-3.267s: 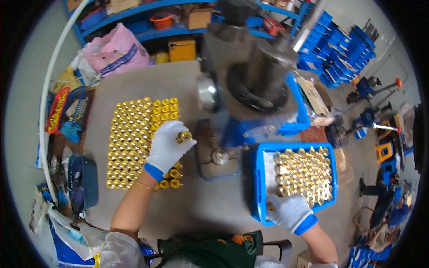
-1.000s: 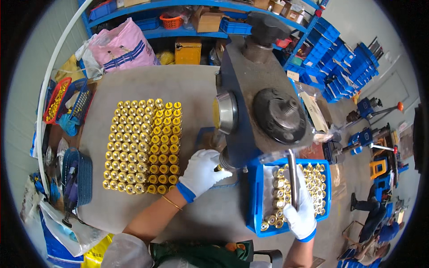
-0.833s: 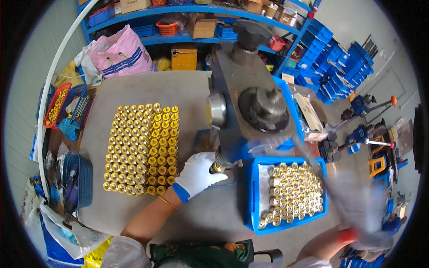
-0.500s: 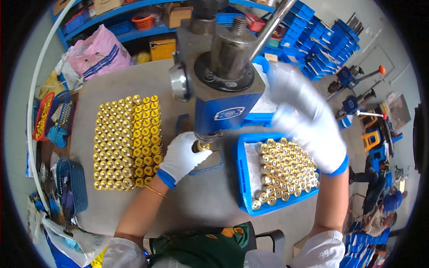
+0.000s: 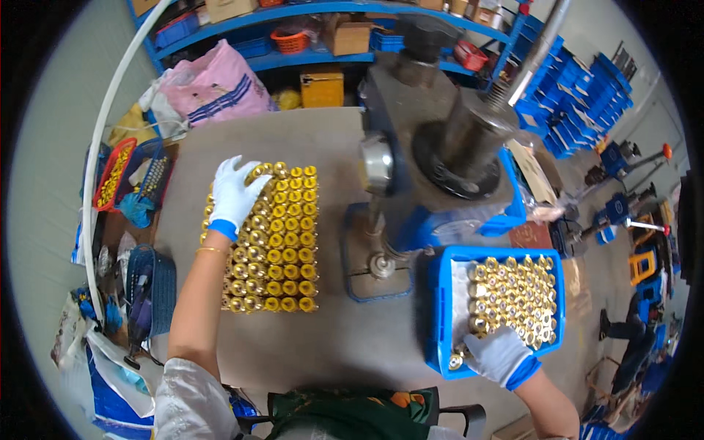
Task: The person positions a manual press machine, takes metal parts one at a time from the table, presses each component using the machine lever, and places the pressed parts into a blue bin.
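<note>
My left hand (image 5: pixel 238 193), in a white glove with a blue cuff, reaches to the far end of a block of brass fittings (image 5: pixel 277 242) standing in rows on the grey table. Its thumb and fingers curve round a brass fitting (image 5: pixel 259 174) there. At the near left corner of a blue tray (image 5: pixel 437 312), my gloved right hand (image 5: pixel 504 356) is closed with fingertips down by a brass fitting; the glove partly hides it. More brass fittings (image 5: pixel 513 297) stand in the tray on a whitish liner. Between the hands stands a blue hand press (image 5: pixel 433 220), its base bearing a small metal seat (image 5: pixel 381 265).
A white hose (image 5: pixel 97 147) runs down the left side, past a red basket (image 5: pixel 114 174) and a dark blue basket (image 5: pixel 152 290). Behind the table are a pink sack (image 5: pixel 216 88) and blue shelving (image 5: pixel 323 9). Stacked blue trays (image 5: pixel 579 95) stand at the far right.
My left hand has left the press and moved to the far end of the fitting block. My right hand has come down from above the tray to its near left corner. The view has shifted.
</note>
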Demonstrator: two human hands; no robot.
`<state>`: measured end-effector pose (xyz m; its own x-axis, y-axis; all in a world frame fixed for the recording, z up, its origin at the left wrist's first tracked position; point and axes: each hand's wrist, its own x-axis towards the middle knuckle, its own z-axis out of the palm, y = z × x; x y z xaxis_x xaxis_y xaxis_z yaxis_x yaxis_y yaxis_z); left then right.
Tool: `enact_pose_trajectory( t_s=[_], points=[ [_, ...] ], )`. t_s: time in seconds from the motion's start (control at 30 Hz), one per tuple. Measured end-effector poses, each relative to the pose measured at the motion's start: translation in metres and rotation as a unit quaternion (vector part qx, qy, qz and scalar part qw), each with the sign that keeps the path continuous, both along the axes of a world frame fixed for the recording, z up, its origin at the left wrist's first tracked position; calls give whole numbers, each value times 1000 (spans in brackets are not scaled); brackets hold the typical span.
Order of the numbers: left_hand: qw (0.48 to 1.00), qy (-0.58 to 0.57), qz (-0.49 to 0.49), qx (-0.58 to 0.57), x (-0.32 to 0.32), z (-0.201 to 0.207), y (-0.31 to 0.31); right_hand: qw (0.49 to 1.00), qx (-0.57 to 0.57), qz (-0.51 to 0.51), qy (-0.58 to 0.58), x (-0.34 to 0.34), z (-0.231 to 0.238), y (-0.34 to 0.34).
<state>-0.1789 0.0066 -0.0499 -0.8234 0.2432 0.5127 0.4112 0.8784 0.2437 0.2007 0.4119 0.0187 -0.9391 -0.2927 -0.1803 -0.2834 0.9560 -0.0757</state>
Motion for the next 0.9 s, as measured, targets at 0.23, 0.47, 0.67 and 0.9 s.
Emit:
enact_pose_trajectory(
  t_s=[0.23, 0.47, 0.67, 0.9],
  points=[
    [991, -76, -46, -104, -13, -12, 20, 994, -72, -68, 54, -30, 62, 3],
    [979, -109, -17, -174, -10, -21, 25, 983, -111, 37, 144, -104, 27, -41],
    [970, -158, -17, -186, -14, -18, 28, 994, -46, -30, 92, -157, -12, -60],
    [991, -47, -111, -52, 31, 20, 48, 993, -113, -42, 11, -175, -34, -69]
  ],
)
